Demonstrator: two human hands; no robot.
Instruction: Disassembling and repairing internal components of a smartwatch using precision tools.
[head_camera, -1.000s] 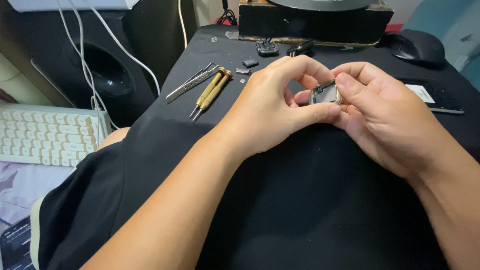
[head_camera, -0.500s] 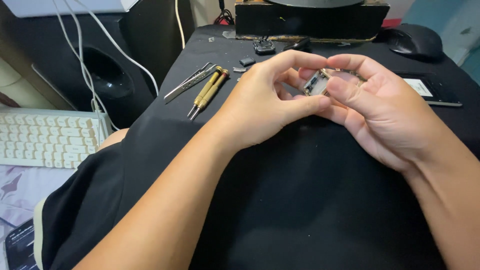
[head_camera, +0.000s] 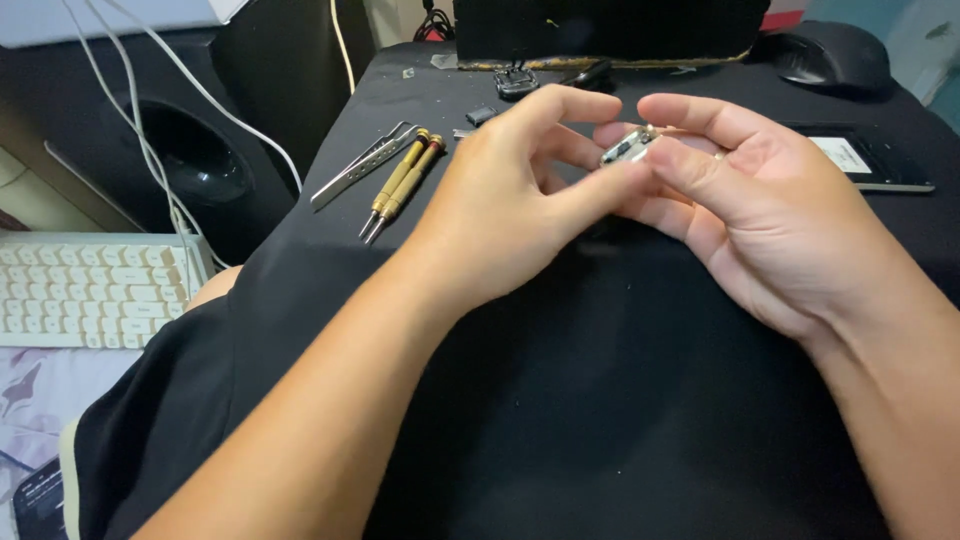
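Both hands have lifted slightly and the small metal part (head_camera: 628, 148) now tilts up between the fingertips. Far left of the left hand (head_camera: 510, 200) lies a white keyboard (head_camera: 90, 290); nearer, tweezers (head_camera: 362, 164) and two brass screwdrivers (head_camera: 400, 185) rest on the black cloth (head_camera: 600, 400). The left hand's thumb and fingers pinch the part's near edge. The right hand (head_camera: 775, 215), half curled, grips its far side. Beyond the right hand lies a dark phone (head_camera: 870, 160).
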